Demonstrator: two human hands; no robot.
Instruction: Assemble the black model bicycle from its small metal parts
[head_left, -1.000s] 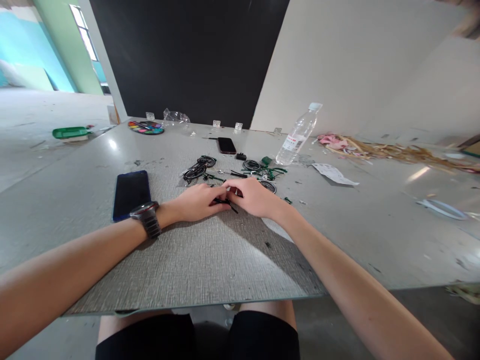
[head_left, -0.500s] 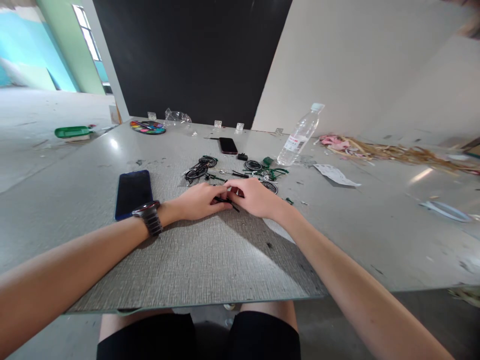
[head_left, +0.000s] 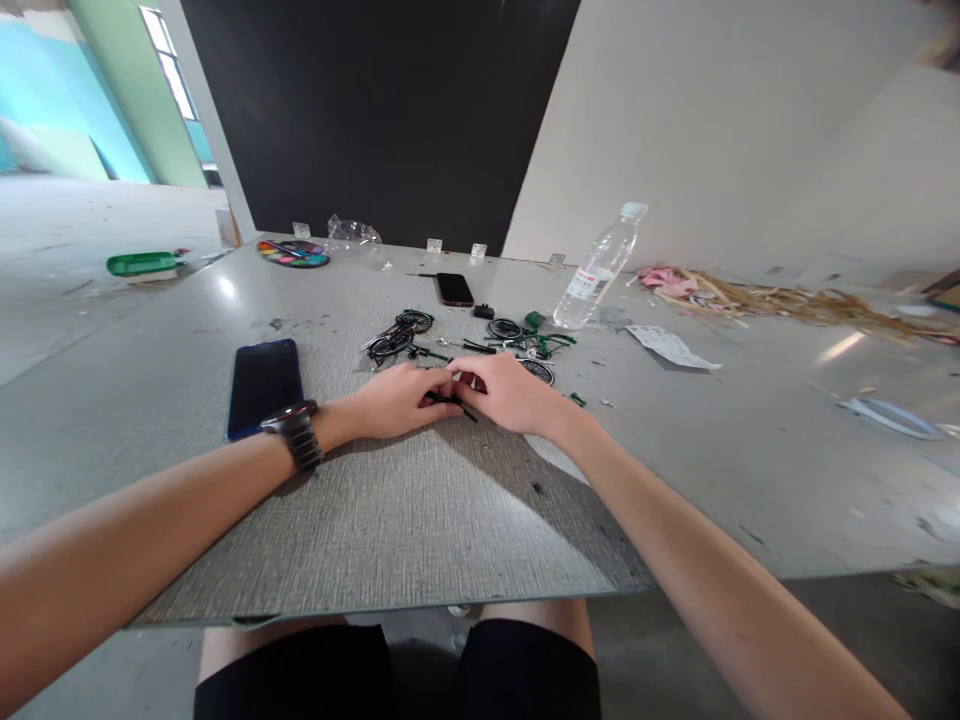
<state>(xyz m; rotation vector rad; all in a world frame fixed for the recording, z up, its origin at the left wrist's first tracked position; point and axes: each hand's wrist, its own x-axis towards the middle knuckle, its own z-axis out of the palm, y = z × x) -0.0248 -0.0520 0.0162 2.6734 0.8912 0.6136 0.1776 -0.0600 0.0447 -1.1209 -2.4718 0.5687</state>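
My left hand (head_left: 405,400) and my right hand (head_left: 504,392) meet fingertip to fingertip above the table. Both are closed on a thin black rod-like part (head_left: 466,412), whose end sticks out below the fingers; the rest of it is hidden. Just beyond the fingers lie model bicycle parts: a black model bicycle assembly (head_left: 391,342) with wheels at the left, a green bicycle frame (head_left: 551,346) at the right. Two loose-looking spoked wheels, one wheel (head_left: 505,328) behind and another wheel (head_left: 538,372) by my right hand, lie near that frame.
A blue-edged phone (head_left: 262,385) lies by my left wrist, a second phone (head_left: 454,290) farther back. Behind the parts stands a clear water bottle (head_left: 595,275). A paper sheet (head_left: 670,347) lies to the right, a paint palette (head_left: 292,253) at the back left.
The view has shifted very slightly. Both hands keep the same pose on the black part, and nothing on the table has visibly moved.
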